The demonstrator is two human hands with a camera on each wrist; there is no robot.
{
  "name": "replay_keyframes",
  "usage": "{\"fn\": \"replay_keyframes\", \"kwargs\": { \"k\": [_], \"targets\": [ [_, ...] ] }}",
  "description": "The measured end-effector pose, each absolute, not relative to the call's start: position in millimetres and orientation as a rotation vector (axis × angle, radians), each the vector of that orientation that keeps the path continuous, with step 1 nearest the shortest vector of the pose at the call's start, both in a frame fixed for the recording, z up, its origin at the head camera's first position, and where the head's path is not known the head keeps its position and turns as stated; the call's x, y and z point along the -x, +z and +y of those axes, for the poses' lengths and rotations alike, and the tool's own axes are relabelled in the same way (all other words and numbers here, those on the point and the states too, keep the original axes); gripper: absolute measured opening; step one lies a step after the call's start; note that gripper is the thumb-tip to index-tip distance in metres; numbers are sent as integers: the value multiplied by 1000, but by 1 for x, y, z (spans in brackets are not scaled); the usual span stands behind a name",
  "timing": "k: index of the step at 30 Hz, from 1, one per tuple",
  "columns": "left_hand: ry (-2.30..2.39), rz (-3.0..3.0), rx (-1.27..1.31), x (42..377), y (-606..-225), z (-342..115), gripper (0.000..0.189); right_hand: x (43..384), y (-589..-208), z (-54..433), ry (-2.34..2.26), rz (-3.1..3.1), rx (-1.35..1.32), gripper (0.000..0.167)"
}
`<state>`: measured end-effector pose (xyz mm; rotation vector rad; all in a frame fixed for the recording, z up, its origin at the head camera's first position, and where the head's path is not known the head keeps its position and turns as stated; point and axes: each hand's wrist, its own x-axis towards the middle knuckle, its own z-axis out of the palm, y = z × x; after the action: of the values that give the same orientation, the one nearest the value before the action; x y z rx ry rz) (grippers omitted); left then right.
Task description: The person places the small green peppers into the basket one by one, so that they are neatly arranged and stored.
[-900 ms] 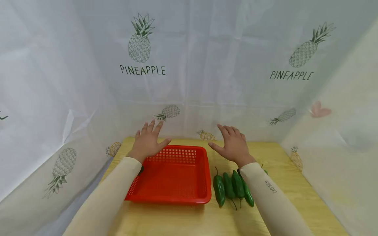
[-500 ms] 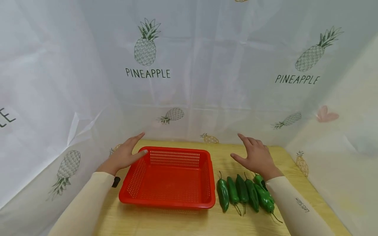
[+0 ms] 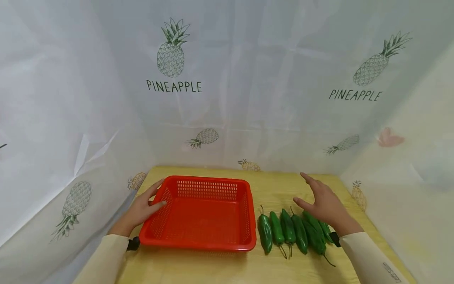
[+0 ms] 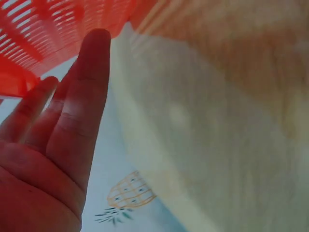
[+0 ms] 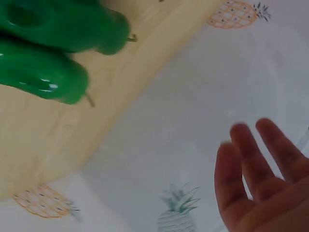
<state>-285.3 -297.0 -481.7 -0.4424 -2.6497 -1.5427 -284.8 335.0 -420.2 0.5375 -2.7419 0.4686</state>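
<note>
One red basket point(image 3: 207, 223) sits on the pale wooden counter point(image 3: 191, 270), with my left hand point(image 3: 141, 210) at its left side, thumb over the rim and fingers point(image 4: 79, 106) stretched straight by the outer wall, though I cannot tell whether they press on it. Just beside the basket's right side lies a row of green peppers point(image 3: 289, 228), and my right hand point(image 3: 325, 203) hangs above the row's right end, its fingers loosely spread and holding nothing. Cream sleeves point(image 3: 103, 260) cover my forearms, and beyond the counter hangs a white sheet point(image 3: 262, 79) printed with pineapples.
</note>
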Motion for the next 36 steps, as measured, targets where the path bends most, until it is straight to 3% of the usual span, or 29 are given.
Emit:
{"fn": "replay_keyframes", "kwargs": {
  "k": [7, 14, 36],
  "targets": [
    [-1753, -2524, 373, 288, -499, -297, 70, 272, -441, 363, 561, -2766, -541, 94],
    [-2002, -2409, 332, 287, -506, -292, 74, 259, -460, 385, 583, -2785, -502, 94],
    [-2067, -2364, 276, 292, -506, -294, 72, 252, -498, 428, 736, -2905, -378, 84]
  ]
}}
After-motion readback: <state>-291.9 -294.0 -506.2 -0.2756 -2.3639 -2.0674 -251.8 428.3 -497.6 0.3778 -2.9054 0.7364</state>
